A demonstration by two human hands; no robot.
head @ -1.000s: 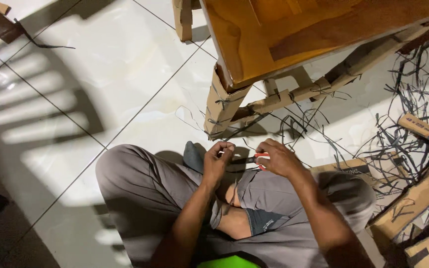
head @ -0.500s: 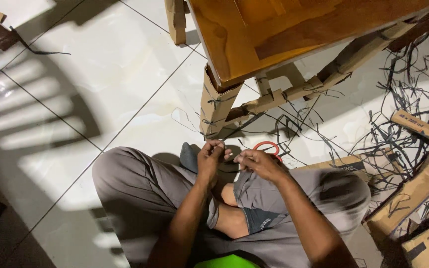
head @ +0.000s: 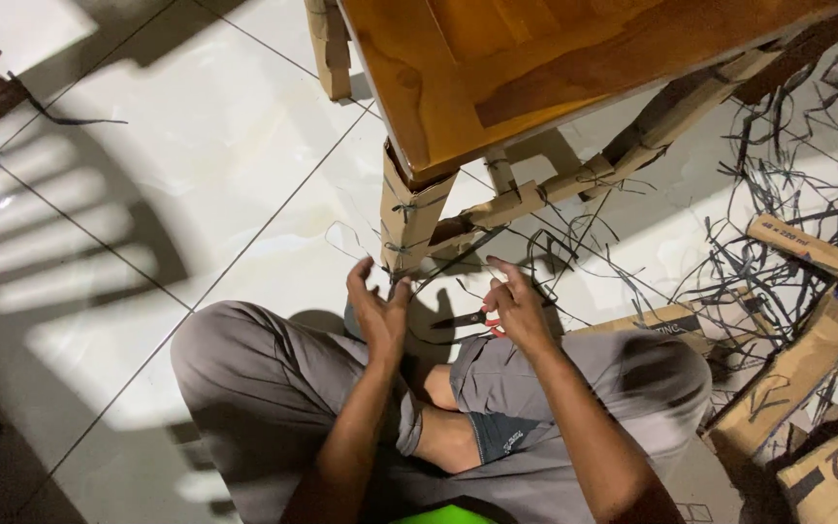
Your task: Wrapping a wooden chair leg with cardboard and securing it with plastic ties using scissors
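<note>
A glossy white tiled floor (head: 196, 146) with dark grout lines is seen, crossed by slatted shadows. Above the lap stands a varnished wooden table (head: 497, 68), its near leg (head: 409, 218) wrapped in brown cardboard and tied with thin dark strapping. Cut black straps (head: 778, 223) are strewn in a tangle to the right, beside flattened cardboard pieces (head: 807, 359). The left hand (head: 375, 311) is held with its fingers spread, just below the wrapped leg and gripping nothing. In the right hand (head: 516, 311) a pair of red-handled scissors (head: 472, 318) is held, fingers partly extended, the dark blades pointing left between the two hands, above the grey-trousered knees.
</note>
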